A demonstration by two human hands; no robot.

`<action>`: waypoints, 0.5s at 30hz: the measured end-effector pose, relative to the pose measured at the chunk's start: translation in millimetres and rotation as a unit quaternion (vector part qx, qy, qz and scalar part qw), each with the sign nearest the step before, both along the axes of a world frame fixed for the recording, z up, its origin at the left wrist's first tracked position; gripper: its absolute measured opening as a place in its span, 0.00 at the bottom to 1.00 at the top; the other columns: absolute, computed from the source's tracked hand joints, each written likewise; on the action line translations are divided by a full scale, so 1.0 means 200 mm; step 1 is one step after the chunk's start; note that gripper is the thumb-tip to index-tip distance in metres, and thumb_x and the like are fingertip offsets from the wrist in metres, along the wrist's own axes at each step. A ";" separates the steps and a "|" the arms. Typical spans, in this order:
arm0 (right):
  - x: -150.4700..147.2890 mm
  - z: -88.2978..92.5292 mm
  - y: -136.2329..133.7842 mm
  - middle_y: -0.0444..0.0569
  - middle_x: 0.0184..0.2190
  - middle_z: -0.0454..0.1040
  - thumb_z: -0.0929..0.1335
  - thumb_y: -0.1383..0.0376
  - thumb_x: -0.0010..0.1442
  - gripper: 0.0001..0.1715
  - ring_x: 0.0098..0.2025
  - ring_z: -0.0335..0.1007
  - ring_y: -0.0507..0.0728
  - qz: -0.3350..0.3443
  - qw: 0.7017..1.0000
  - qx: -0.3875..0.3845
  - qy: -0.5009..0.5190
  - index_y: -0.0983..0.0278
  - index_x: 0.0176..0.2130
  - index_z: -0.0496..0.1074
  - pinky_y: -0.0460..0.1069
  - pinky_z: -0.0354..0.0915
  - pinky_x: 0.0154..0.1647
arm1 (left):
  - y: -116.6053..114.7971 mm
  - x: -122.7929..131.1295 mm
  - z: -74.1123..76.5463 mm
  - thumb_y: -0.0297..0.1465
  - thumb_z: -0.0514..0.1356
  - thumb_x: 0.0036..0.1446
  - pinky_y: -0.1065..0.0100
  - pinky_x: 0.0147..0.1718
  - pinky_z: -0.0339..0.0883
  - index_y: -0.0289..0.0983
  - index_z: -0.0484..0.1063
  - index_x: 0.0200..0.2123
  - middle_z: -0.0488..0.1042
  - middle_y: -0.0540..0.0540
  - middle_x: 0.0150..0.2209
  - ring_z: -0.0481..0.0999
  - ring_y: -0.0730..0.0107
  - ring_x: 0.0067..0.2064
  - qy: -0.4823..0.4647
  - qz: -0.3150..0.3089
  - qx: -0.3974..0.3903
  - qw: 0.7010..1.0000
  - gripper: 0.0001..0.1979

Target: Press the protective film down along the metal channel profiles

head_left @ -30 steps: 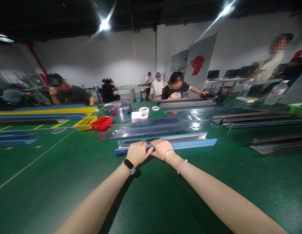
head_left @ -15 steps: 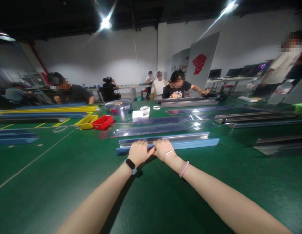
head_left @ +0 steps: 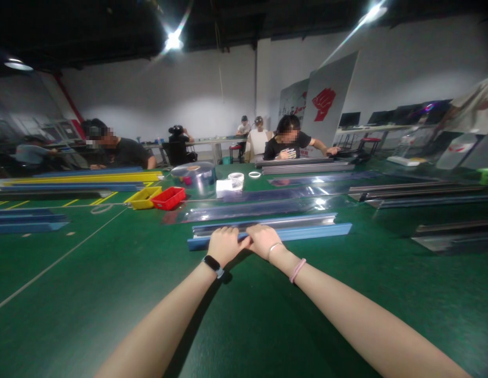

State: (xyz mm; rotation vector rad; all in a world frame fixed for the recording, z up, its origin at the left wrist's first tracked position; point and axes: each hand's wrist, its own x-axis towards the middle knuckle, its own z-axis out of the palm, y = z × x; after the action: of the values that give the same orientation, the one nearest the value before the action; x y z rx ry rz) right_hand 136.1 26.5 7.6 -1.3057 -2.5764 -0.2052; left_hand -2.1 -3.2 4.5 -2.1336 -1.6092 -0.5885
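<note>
A long blue channel-shaped profile lies crosswise on the green table in front of me, its inner face shiny and silvery. My left hand grips its near wall left of the middle, fingers bent over into the channel. Close beside it, my right hand grips the same wall, and the two thumbs almost meet on the near side. The fingertips of both hands are hidden inside the channel. Just beyond the profile lie clear plastic strips.
A red bin and a yellow bin stand at the left, near a roll of clear film. Blue profiles lie far left, dark profiles at the right. Co-workers sit across the table.
Both hands keep their place on the blue profile, with hardly any movement. The view has shifted slightly. At the far right, the standing person has moved further right.
</note>
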 end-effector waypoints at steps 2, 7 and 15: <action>0.00 0.00 0.01 0.52 0.34 0.70 0.60 0.61 0.52 0.12 0.38 0.63 0.56 0.004 1.000 -0.009 0.000 0.65 0.33 0.66 0.48 0.54 0.41 | 0.00 0.00 0.01 0.41 0.48 0.52 0.65 0.33 0.57 0.35 0.67 0.25 0.71 0.43 0.27 0.68 0.64 0.32 0.001 -0.022 0.002 1.000 0.17; 0.01 -0.01 0.03 0.50 0.34 0.71 0.60 0.59 0.51 0.13 0.39 0.64 0.56 0.015 1.000 -0.017 0.000 0.63 0.35 0.66 0.47 0.54 0.40 | 0.00 0.01 0.01 0.39 0.47 0.53 0.67 0.32 0.57 0.35 0.66 0.26 0.70 0.44 0.28 0.68 0.65 0.32 -0.001 -0.036 -0.006 0.999 0.15; 0.00 -0.01 0.03 0.49 0.34 0.70 0.59 0.58 0.52 0.12 0.38 0.64 0.56 0.006 1.000 -0.011 -0.013 0.62 0.34 0.64 0.48 0.56 0.37 | 0.01 0.02 0.00 0.42 0.46 0.53 0.66 0.31 0.57 0.34 0.67 0.26 0.71 0.43 0.27 0.69 0.64 0.31 0.005 -0.007 -0.017 1.000 0.19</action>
State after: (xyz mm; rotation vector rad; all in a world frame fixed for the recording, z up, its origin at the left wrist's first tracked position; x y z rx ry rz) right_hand 137.1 33.4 6.3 -1.3031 -2.6144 -0.1948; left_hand 1.3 -0.8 5.0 -2.1714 -1.6107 -0.5576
